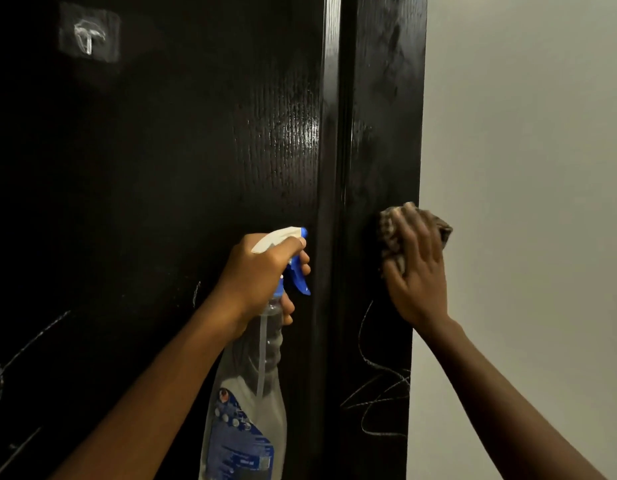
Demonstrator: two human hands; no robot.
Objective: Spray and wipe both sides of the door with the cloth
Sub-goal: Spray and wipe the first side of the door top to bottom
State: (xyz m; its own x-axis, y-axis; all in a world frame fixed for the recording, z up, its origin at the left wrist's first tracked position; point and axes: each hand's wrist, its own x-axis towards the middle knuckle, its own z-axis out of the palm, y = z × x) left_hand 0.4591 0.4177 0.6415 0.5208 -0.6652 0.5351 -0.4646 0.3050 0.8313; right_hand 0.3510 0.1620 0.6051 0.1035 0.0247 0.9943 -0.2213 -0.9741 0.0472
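Door: the black door (161, 168) is filling the space ahead of the 2 hands. Its wide face is lying behind the left hand (262, 271) and a narrower dark strip (386, 133) is running under the right hand (418, 271). I cannot tell whether that strip is frame or part of the door.
Left hand: it is wrapping closed around the neck of the spray bottle (248, 410), with 1 finger lying along the top of the nozzle and others curling at the blue trigger.
Why held so: the nozzle is pointing at the door face from close by, likely so the spray is landing on the wood and not on the wall (525, 168).
Right hand: it is lying nearly flat, fingers spread and mostly straight, pressing the bunched cloth (390, 226) against the dark strip. The cloth is poking out above the fingertips.
Why held so: a flat palm is probably spreading pressure across the cloth for rubbing.
Wet patch: a glossy area (293, 133) is shining above the left hand, which suggests spray is already sitting there.
Scribbles: pale chalk-like lines (379, 393) are showing below the right hand, so wiping there is likely not yet done.
Hook: a clear stick-on hook (87, 36) is sitting high above the left hand, well apart from it.
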